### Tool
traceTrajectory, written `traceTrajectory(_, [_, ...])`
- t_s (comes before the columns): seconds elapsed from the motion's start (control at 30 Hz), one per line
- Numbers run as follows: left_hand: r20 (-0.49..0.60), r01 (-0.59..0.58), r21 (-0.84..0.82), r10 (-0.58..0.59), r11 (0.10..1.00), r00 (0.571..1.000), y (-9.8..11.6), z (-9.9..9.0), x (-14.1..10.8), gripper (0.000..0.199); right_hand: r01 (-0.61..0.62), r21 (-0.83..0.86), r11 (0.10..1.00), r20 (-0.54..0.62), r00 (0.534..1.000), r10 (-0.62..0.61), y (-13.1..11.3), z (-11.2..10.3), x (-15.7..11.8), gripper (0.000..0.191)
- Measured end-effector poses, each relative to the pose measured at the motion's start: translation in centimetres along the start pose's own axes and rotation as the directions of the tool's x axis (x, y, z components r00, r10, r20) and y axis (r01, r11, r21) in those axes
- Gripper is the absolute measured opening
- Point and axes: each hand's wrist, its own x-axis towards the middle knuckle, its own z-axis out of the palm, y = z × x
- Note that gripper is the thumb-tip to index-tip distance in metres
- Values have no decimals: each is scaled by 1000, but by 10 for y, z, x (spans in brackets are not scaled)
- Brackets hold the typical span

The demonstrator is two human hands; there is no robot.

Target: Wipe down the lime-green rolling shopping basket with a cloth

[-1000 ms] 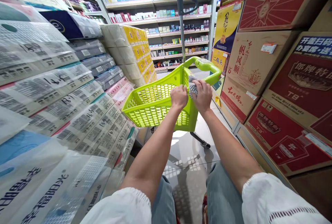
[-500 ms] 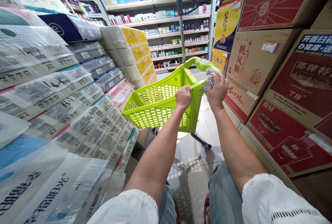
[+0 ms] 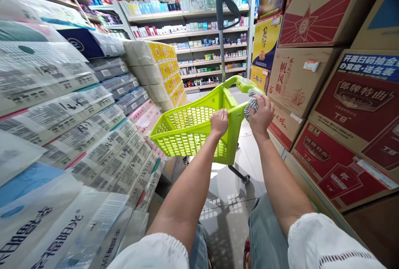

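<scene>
A lime-green shopping cart (image 3: 187,136) with perforated basket walls stands at the centre, on dark metal legs with wheels. My left hand (image 3: 219,123) is closed over the top rim of the cart's near side. In my right hand (image 3: 261,113) is a crumpled grey-and-white striped cloth (image 3: 252,105), pressed against the cart's green handle (image 3: 249,83). The fingers of that hand wrap round the cloth. Nothing lies in the part of the basket that shows.
Stacked paper packs (image 3: 93,136) line the left side. Cardboard boxes (image 3: 304,78) are piled on the right. Behind the cart rise a pole with a dark loop handle (image 3: 229,13) and shelves of small products (image 3: 190,23). Tiled floor (image 3: 222,223) runs between my legs.
The view has tilted slightly up and turned slightly, so the shelves and boxes sit a little lower. Both hands stay on the cart, the cloth still under my right hand.
</scene>
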Motion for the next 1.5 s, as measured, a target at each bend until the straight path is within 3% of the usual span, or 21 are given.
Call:
traceTrajectory(0.07, [-12, 7, 3, -7, 1000, 1000, 3, 2, -1, 38, -1, 2, 1000, -4, 1000, 1, -8, -1, -6, 36])
traceTrajectory(0.2, [-9, -11, -7, 11, 1000, 1000, 4, 3, -1, 34, 156, 20, 988, 146, 977, -157, -36, 3, -30, 34])
traceTrajectory(0.3, [2, -35, -18, 35, 999, 999, 1, 1, 0, 35, 243, 24, 970, 228, 943, -242, -40, 0, -32, 35])
traceTrajectory(0.37, [3, -36, -19, 36, 999, 999, -1, -1, 0, 37, 217, 3, 976, 226, 951, -212, -32, -7, -22, 36])
traceTrajectory(0.53, [11, -20, -65, 21, 998, 1000, -8, -4, 2, 37, -12, -21, 1000, 97, 995, 14, -12, -23, 7, 35])
traceTrajectory(0.8, [75, -43, -40, 46, 998, 996, -24, -28, 5, 44, 86, 60, 994, 241, 965, -98, -41, -39, 4, 34])
traceTrajectory(0.87, [67, -27, 46, 24, 999, 997, -17, -38, 6, 47, 100, 78, 992, 275, 954, -118, -48, -43, 3, 35])
traceTrajectory(0.97, [-53, -50, 129, 57, 990, 997, 7, -49, 11, 44, 93, 123, 988, 308, 943, -127, -55, -45, 5, 35])
traceTrajectory(1.03, [-70, -90, 32, 92, 995, 993, 26, -49, 16, 43, 72, 156, 985, 323, 939, -120, -57, -45, 6, 34])
traceTrajectory(1.13, [71, 3, -184, 10, 983, 997, 43, -39, 23, 49, 45, 186, 982, 330, 938, -105, -57, -42, 8, 35])
traceTrajectory(1.2, [77, 3, -228, 15, 974, 997, 45, -30, 24, 49, 45, 197, 979, 326, 939, -109, -56, -40, 10, 34])
traceTrajectory(1.3, [50, -50, -202, 61, 978, 997, 45, -23, 20, 52, 28, 228, 973, 296, 950, -96, -45, -39, 16, 32])
traceTrajectory(1.5, [47, -45, -48, 47, 998, 998, 55, -29, 6, 55, -154, 298, 942, 169, 980, 106, 1, -31, 31, 35])
